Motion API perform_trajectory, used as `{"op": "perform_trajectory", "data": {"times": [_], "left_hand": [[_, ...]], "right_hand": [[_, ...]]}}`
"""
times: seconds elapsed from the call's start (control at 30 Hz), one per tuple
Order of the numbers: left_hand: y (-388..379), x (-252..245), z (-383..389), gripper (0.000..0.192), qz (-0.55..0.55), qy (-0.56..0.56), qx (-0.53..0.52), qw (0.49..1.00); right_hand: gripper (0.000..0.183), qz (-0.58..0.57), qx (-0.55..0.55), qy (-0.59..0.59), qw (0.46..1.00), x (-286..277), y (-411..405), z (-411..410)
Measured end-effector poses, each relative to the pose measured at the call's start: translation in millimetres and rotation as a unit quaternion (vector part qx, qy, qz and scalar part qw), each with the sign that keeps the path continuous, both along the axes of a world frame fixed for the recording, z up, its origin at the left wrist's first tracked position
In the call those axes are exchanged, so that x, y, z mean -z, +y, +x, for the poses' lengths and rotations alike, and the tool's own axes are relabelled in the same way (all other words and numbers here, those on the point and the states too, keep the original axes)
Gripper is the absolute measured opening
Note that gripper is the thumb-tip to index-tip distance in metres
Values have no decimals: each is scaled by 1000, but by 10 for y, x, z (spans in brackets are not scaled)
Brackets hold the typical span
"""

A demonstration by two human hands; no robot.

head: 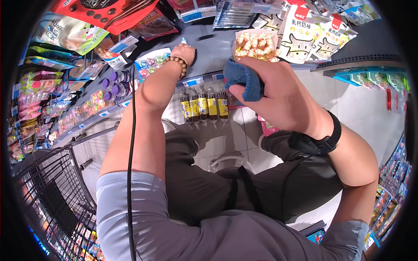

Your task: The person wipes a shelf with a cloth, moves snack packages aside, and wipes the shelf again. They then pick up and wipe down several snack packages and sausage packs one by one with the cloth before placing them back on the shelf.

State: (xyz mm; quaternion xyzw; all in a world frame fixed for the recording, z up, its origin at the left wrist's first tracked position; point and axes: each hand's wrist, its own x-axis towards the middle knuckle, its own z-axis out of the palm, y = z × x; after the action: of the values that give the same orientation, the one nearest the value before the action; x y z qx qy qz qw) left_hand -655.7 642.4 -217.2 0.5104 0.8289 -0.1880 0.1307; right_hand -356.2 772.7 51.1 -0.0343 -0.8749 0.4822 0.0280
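My right hand [277, 91] grips a folded blue cloth [241, 75] between thumb and fingers, over the front edge of a dark grey store shelf [212, 40]. On that wrist is a black watch. Farther left, my left hand [183, 53], with a bead bracelet above it, is curled low over the shelf. A small item with a light-blue tip [184, 40] sticks out beyond its fingers; the rest is hidden. Beside this hand lies a tray of colourful round candies [152, 63]. An open box of orange-and-white wrapped sweets [256, 42] stands just beyond the cloth.
White snack pouches [298, 37] stand at the shelf's right, and a red bag [107, 14] hangs at upper left. Yellow-labelled dark packets [204, 106] hang below the shelf edge. A black wire cart [58, 189] stands to my left. A dark cable [132, 146] crosses my left arm.
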Motion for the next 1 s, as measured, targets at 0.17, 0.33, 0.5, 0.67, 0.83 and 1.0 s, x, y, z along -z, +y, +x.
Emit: {"op": "perform_trajectory", "data": {"times": [0.17, 0.33, 0.5, 0.67, 0.83, 1.0], "left_hand": [[49, 106, 88, 40, 43, -40, -128, 990], [34, 313, 251, 55, 133, 18, -183, 974], [-60, 355, 89, 30, 134, -120, -107, 978], [38, 51, -88, 59, 116, -156, -42, 980], [-84, -253, -318, 56, 23, -171, -22, 985], [-172, -465, -330, 43, -21, -155, 1, 988]], "right_hand": [[43, -1, 9, 66, 998, 12, -32, -28], [41, 13, -2, 63, 998, -14, -9, -16], [41, 15, -14, 58, 998, -11, 20, -4], [39, 28, -1, 61, 998, 9, 25, 13], [38, 17, -8, 51, 999, 14, 11, -2], [36, 1, 3, 11, 1000, -13, 1, -16]]}}
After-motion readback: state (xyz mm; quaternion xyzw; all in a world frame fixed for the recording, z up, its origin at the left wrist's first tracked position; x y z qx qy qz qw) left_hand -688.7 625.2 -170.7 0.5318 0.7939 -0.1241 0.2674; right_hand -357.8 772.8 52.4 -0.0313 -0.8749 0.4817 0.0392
